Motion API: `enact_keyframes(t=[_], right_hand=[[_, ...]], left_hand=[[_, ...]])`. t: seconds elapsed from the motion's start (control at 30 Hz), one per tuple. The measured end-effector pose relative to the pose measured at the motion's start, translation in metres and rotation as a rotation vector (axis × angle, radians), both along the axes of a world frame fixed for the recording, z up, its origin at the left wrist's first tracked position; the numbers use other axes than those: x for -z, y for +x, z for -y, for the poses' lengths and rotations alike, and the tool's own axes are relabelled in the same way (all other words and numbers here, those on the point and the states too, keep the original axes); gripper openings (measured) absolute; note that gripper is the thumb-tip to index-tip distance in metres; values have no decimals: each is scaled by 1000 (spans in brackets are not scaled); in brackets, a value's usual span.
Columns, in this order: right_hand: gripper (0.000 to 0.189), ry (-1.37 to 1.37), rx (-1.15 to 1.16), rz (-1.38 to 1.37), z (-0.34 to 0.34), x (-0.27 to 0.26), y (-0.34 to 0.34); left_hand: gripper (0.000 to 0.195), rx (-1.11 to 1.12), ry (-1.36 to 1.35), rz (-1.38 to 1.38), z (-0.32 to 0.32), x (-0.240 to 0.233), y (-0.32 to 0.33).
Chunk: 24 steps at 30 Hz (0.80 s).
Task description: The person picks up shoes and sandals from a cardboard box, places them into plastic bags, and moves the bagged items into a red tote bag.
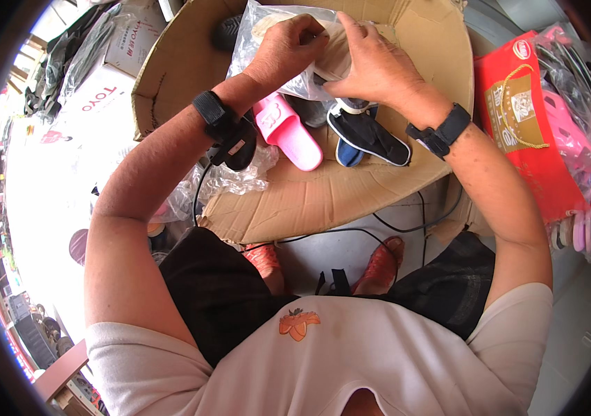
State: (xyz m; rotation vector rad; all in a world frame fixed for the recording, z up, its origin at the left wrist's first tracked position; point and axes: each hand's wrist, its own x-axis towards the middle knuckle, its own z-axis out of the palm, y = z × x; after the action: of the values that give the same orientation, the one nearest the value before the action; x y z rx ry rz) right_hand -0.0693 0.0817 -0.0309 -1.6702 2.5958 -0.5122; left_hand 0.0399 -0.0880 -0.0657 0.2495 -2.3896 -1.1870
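A clear plastic bag [303, 86] with beige footwear [334, 52] inside is between my hands, over an open cardboard box [274, 213]. My left hand [293, 47] has its thumb and fingers pinched at the bag's near face. On the other side, my right hand [381, 65] spans the bagged footwear, thumb low and fingers high. Just below lie a pink slide sandal [290, 132], a black cloth shoe with a white edge [371, 132] and a blue shoe [348, 153] partly under it. A dark shoe [241, 148] is half hidden by my left wrist.
Crumpled clear plastic [248, 174] lies at the box's left. To the right stands a red paper bag [522, 125] beside bagged pink clogs [568, 130]. White cartons [92, 101] are at the left. A black cable [326, 230] runs across near my feet.
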Motion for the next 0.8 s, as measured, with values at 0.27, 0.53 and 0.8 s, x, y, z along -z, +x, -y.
enact_keyframes(t=[0.27, 0.53, 0.8], right_hand=[[108, -114, -100, 147, 33, 35, 7], [112, 83, -170, 174, 68, 77, 24], [61, 44, -268, 641, 79, 53, -42]], left_hand=[[23, 6, 107, 52, 7, -2, 4], [20, -51, 702, 248, 50, 41, 29], [16, 9, 910, 260, 53, 62, 35]])
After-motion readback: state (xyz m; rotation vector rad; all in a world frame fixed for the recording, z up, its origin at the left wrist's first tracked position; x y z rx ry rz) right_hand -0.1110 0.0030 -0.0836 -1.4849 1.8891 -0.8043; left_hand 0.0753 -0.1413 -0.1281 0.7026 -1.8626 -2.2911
